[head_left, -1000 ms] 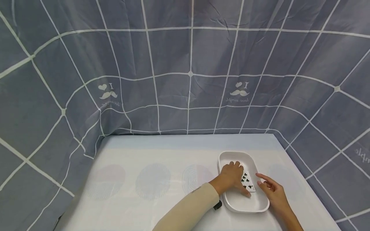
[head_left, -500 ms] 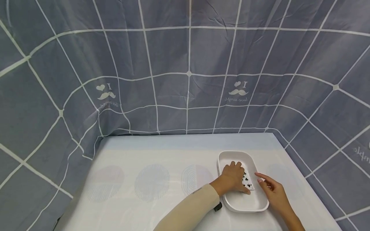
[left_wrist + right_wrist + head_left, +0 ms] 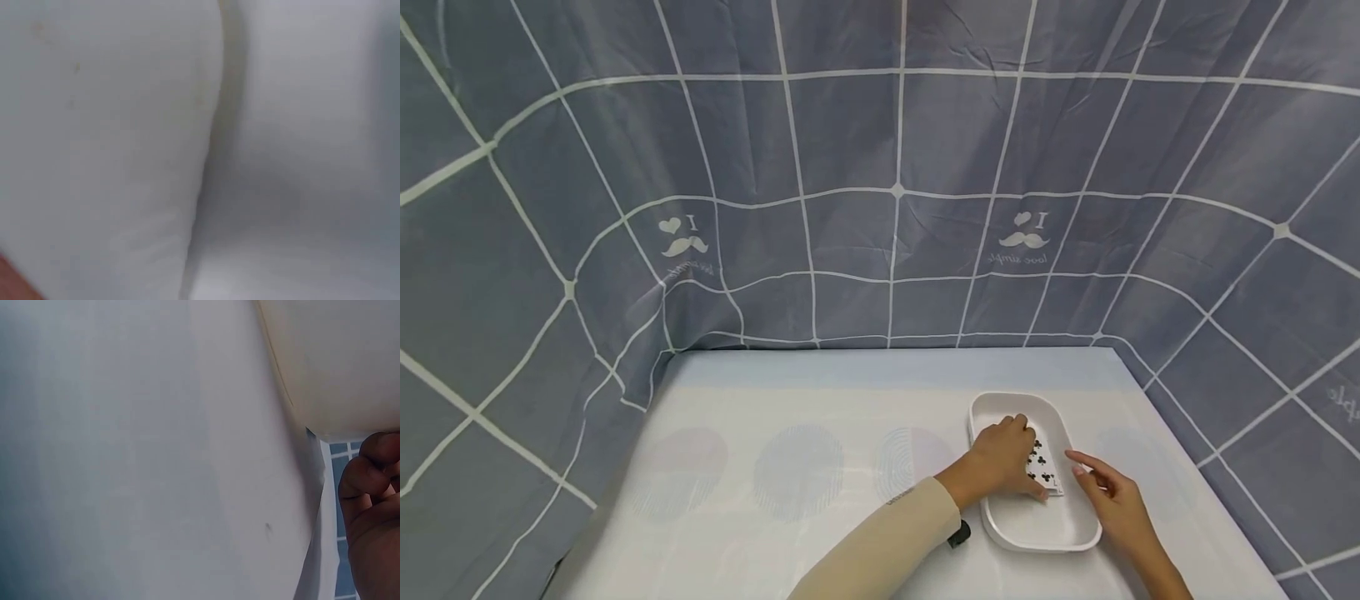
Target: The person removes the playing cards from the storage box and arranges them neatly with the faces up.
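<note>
A white rounded tray [image 3: 1048, 533] sits on the right part of the table in the head view. Inside it, my left hand [image 3: 1002, 458] spans a white playing card [image 3: 1047, 477] with black clubs, thumb at the near edge and fingers over the far part, which they hide. At the card's near end a second edge shows beneath it. My right hand [image 3: 1116, 498] holds the tray's right rim, index finger and thumb at the edge. The right wrist view shows curled fingers [image 3: 365, 478] against the tray's outer side [image 3: 344, 369].
A white table cover [image 3: 775, 533] with pale printed circles lies under the tray. Grey curtains [image 3: 842, 142] with white grid lines stand behind and on both sides. A small black object [image 3: 959, 533] shows beside the left sleeve [image 3: 887, 542].
The card's near end has shifted slightly and its lower edge now shows by my left thumb. The right hand stays at the rim, and the head view shifts a little.
</note>
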{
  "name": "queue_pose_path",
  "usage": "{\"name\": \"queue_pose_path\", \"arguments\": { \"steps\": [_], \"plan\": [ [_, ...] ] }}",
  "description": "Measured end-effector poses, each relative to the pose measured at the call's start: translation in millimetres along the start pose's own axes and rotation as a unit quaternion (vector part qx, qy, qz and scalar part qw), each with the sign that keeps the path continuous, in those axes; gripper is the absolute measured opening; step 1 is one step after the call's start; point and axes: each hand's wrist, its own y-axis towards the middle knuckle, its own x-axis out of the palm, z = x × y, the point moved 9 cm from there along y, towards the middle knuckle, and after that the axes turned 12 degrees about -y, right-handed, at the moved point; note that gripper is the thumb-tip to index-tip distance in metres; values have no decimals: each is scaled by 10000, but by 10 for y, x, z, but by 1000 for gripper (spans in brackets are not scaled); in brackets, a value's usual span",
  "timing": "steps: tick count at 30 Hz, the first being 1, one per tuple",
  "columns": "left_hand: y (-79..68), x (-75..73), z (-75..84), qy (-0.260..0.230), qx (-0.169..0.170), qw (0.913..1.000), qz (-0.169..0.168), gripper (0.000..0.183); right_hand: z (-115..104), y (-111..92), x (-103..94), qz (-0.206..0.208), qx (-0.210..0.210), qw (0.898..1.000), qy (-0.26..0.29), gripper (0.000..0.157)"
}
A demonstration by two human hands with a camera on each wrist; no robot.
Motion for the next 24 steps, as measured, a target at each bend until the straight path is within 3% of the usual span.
{"name": "queue_pose_path", "arguments": {
  "steps": [6,10,15,19,24],
  "plan": [
    [-69,-241,-168,-869,227,9951,403,91,-8,-15,2,-15,161,9999,40,35],
    [-211,-497,-390,-1701,258,9823,739,96,-26,-5,23,-63,199,9997,124,36],
    [-460,-760,-786,-2299,222,9660,1159,99,-11,1,35,-57,265,9994,208,37],
    [-625,-761,-1121,-2499,-44,9600,1262,100,-1,2,27,-36,240,9995,201,36],
    [-744,-605,-1393,-2459,-333,9620,1143,97,-3,17,55,-74,225,9995,185,37]
  ]
}}
